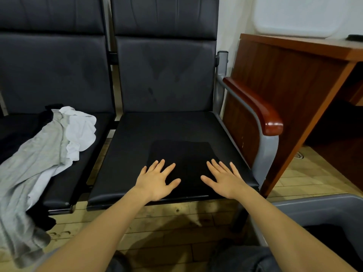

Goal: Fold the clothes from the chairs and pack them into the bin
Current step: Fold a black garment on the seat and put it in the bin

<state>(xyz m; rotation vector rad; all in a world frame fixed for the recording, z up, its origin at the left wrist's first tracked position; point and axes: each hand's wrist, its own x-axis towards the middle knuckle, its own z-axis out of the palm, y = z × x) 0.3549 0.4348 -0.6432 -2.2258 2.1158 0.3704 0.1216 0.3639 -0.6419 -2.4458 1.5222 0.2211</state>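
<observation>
On the black chair seat (137, 138), the left hand (157, 180) and right hand (224, 179) press flat, fingers spread, on a folded black garment (184, 154), which seems ready to be lifted into the gray bin (314, 211).

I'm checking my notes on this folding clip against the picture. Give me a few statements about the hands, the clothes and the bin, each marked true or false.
1. Both hands lie flat with fingers spread on the folded black garment. True: the left hand and the right hand press on it.
2. The folded black garment is already in the bin. False: it lies on the right chair seat; the grey bin stands on the floor at lower right.
3. A grey garment hangs over the front of the left chair seat. True.
4. The white garment is neatly folded. False: it lies crumpled beside the grey one.
5. The right hand grips the wooden armrest. False: it rests on the black garment.
</observation>
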